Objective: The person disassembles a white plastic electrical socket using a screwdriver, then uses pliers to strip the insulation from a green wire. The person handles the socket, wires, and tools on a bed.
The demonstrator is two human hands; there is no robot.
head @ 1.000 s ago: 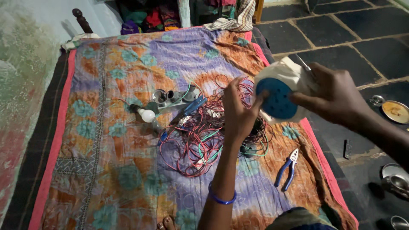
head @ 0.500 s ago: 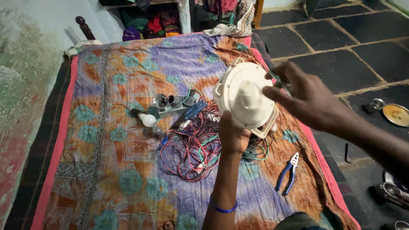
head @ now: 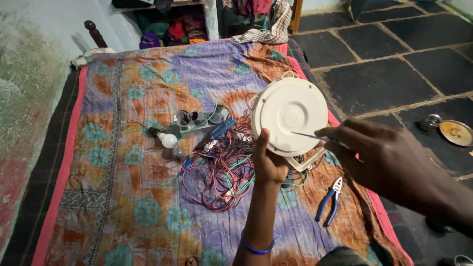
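Left hand (head: 270,162): closed on lower rim of round white lamp housing (head: 289,116), raised over bed's right edge
Right hand (head: 389,157): pinching thin metal probe (head: 309,135) against housing face
Risk: probe may skid on smooth plastic; housing could drop onto wire tangle (head: 221,172)

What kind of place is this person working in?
Most likely a room in a home, used as a makeshift repair spot. The work lies on a patterned cloth spread over a bed, clothes are piled at its head, and the floor is dark stone slabs with a metal plate on it.
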